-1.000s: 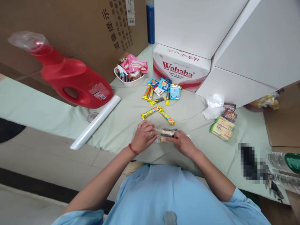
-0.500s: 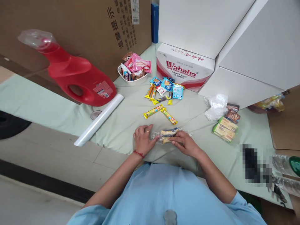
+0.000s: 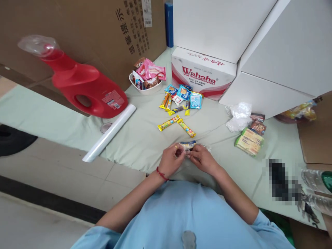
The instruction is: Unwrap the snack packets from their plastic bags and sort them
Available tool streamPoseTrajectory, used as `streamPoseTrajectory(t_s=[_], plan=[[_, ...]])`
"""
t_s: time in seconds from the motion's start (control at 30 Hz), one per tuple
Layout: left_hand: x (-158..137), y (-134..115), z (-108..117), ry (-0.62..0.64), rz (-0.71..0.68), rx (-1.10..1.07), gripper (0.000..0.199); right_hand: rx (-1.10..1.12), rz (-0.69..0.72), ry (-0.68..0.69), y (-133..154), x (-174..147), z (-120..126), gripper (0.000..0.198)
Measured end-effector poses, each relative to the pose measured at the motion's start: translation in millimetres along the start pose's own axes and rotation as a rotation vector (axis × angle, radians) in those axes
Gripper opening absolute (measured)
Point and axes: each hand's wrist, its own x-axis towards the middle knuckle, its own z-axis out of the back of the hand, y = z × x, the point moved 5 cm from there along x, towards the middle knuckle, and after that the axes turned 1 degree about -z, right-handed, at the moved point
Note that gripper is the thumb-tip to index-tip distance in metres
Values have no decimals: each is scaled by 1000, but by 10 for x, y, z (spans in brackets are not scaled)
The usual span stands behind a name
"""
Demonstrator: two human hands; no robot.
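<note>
Close to my body on the cloth lies a small bundle of snack bars (image 3: 188, 144) with dark blue and cream wrappers, with clear plastic film (image 3: 207, 147) around it. My left hand (image 3: 170, 159) is closed at the bundle's left side, its thumb and fingers pinching the film. From the right, my right hand (image 3: 204, 159) grips the bundle with bent fingers. Both hands cover much of it. Just beyond are two yellow snack bars (image 3: 168, 123), and farther back a pile of blue packets (image 3: 184, 92) and more yellow bars.
Left stand a large red detergent bottle (image 3: 88, 86) and a white roll (image 3: 110, 133). A white bowl (image 3: 146, 91) holds pink and brown packets. Behind is a Wahaba-style carton marked Wahaha (image 3: 202, 74). Crumpled plastic (image 3: 240, 116) and a green-edged cracker pack (image 3: 249, 141) lie right.
My left hand has moved right, from lying open beside the bundle to pinching the film at its near left side. My right hand stays on the bundle.
</note>
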Motion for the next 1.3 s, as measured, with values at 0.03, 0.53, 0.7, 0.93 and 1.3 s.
streamPoseTrajectory(t_s=[0.03, 0.53, 0.7, 0.93, 1.3], plan=[[26, -30, -80, 40, -46, 6, 9, -8, 1, 1, 8, -6, -6, 26], [44, 17, -401, 8, -218, 540, 23, -101, -437, -394, -581, -436, 420, 28], [63, 24, -471, -92, -242, 502, 16, 118, -427, -388, -287, -267, 413, 19], [128, 308, -364, -216, -134, 203, 22, -7, -273, -126, 196, 380, 15, 13], [-59, 309, -55, -185, 36, -408, 44, -61, -198, -249, 179, 318, -128, 53]])
